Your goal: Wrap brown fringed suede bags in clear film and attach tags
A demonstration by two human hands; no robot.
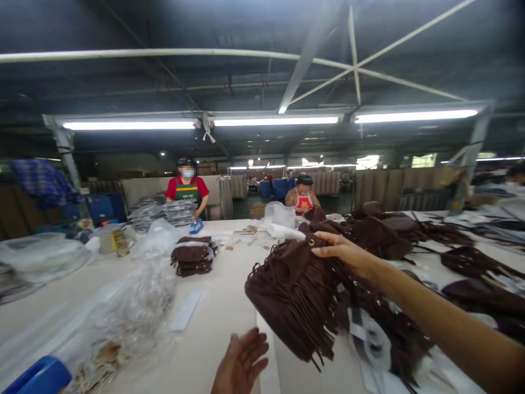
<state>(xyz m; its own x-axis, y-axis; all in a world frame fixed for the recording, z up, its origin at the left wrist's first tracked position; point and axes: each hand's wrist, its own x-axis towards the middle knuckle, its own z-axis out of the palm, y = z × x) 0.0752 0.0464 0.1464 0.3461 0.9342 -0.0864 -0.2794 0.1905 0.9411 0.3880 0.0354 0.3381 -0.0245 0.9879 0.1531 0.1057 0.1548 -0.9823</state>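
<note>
A dark brown fringed bag (293, 290) hangs tilted over the white table, its long fringe dangling. My right hand (334, 249) grips it near the top, by the metal eyelets, thumb and fingers closed on the edge. White stuffing paper (286, 232) pokes out of the bag's top. Below and to the left of the bag, my left hand (241, 361) is open with fingers spread, palm towards the bag and apart from it.
Crumpled clear plastic bags (143, 290) cover the table's left side, by a blue object (45, 375). A small brown stack (193, 256) sits mid-table. More brown bags (381, 232) pile up at right. Two people (187, 189) work across the table.
</note>
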